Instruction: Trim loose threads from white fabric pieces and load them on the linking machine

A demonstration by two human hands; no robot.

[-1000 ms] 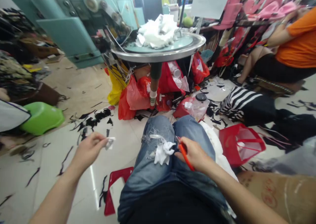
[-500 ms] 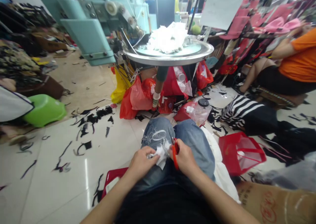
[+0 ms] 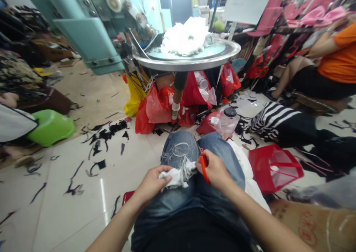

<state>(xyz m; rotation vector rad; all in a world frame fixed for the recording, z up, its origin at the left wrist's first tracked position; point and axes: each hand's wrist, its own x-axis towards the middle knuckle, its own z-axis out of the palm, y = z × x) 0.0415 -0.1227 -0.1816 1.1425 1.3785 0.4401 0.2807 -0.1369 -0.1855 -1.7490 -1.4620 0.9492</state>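
Over my lap, my left hand pinches one end of a small white fabric piece. Its other end reaches my right hand, which is closed around orange-handled scissors and seems to pinch the cloth as well. The blades point up and away, mostly hidden by my fingers. Loose white threads and a thin white loop lie on my jeans, just beyond the cloth.
A round metal-rimmed table ahead bears a heap of white fabric pieces. A teal machine stands left of it. Red bags sit beneath. Black scraps litter the floor. At right are a red basket, a carton and a person in orange.
My hands have moved apart, with the white fabric now stretched between them. The scissors have shifted slightly right. The view has turned a little.
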